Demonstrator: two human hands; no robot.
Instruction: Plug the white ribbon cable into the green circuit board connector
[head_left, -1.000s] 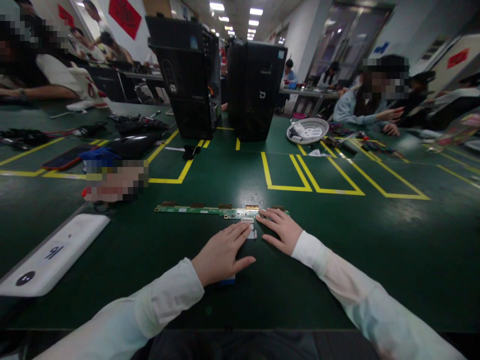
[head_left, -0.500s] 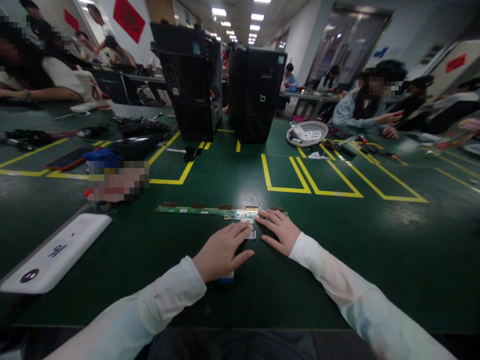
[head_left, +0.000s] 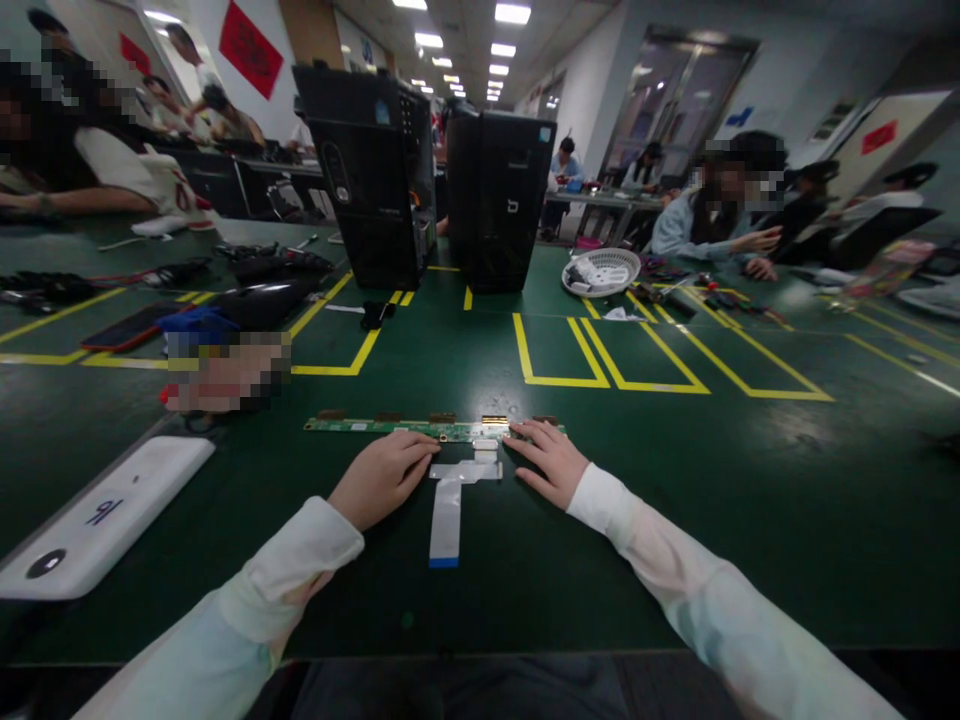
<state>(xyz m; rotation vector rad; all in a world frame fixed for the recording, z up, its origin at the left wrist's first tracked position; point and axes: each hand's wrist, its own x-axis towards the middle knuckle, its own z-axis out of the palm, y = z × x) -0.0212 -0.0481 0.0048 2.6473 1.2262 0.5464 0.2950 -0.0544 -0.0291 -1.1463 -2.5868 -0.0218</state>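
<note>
More ribbon cable shows: left hand shifted left, fingers together, grip unclear; right hand spread.

White long sleeves show faint pastel green and pink tints.

We see shiny board, smooth plastic-looking ribbon, slightly glossy tabletop, matt cloth sleeves, glossy black plastic towers.

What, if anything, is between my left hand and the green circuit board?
Nothing visible: your left hand is at the near edge of the green circuit board. The white ribbon cable lies to that hand's right, not between.
</note>
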